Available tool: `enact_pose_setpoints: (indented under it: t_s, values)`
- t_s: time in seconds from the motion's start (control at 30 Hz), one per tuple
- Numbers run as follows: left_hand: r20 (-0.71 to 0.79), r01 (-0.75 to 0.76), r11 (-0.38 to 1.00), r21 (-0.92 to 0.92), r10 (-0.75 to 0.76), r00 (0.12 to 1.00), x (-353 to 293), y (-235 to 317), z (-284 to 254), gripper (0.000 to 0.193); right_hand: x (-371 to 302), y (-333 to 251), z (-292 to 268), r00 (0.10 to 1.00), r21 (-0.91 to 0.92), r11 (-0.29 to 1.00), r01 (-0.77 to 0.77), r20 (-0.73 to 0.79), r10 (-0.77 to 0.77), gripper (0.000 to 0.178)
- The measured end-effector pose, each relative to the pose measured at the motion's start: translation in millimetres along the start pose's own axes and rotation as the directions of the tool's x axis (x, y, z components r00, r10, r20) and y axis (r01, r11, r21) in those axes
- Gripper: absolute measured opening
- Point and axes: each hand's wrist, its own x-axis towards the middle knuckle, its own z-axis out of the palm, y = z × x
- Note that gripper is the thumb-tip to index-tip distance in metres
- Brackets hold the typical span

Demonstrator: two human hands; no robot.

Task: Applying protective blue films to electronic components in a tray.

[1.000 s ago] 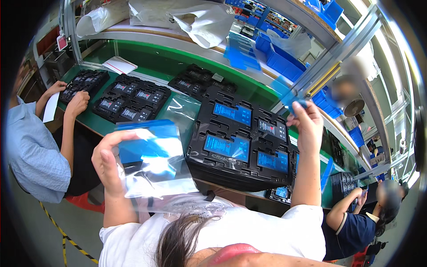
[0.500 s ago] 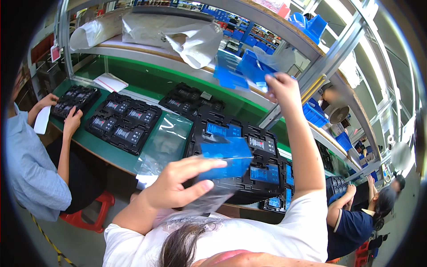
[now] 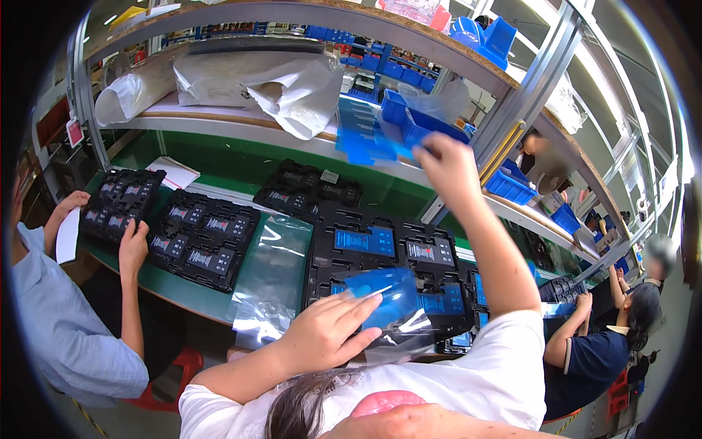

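Head view: my 2 hands work apart over a black tray (image 3: pixel 380 252).
My left hand (image 3: pixel 329 333) presses a blue film (image 3: pixel 384 293) flat; my right hand (image 3: pixel 450 164) pinches blue films (image 3: pixel 365 135) at the shelf (image 3: pixel 241 132). Loose ones could slip.

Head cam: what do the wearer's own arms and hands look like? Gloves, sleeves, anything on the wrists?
Both hands are bare: no gloves on the left hand or the right hand. No watch, band or ring shows on either. The forearms are uncovered; the only clothing is a white short-sleeved top, its sleeve ending on the upper arm. No cables or markings are visible.
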Motion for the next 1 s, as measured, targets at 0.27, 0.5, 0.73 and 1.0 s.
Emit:
enact_pose_setpoints:
  t_s: [0.27, 0.5, 0.73, 1.0]
  values:
    - [-0.060, -0.013, 0.981, -0.193, 0.002, 0.998, -6.2, -3.4, -2.4, 0.039, -110.2, 52.8, -22.3, 0.979, 0.140, 0.969, -0.203, -0.004, 0.205, 0.019]
    - [0.068, -0.056, 0.944, -0.324, 0.082, 0.994, 6.3, 8.9, -3.0, 0.034, -109.5, 69.8, -34.8, 0.810, 0.522, 0.629, -0.576, 0.263, 0.524, 0.021]
    - [0.170, 0.080, 0.951, -0.297, -0.030, 0.985, 12.9, 8.8, 15.5, 0.036, -104.9, 83.2, -10.4, 0.692, 0.495, 0.484, -0.722, 0.488, 0.533, 0.023]
    - [0.219, 0.170, 0.935, -0.311, -0.103, 0.970, 12.5, 12.6, 12.9, 0.038, -103.4, 77.7, -14.2, 0.656, 0.305, 0.598, -0.741, 0.521, 0.547, 0.018]
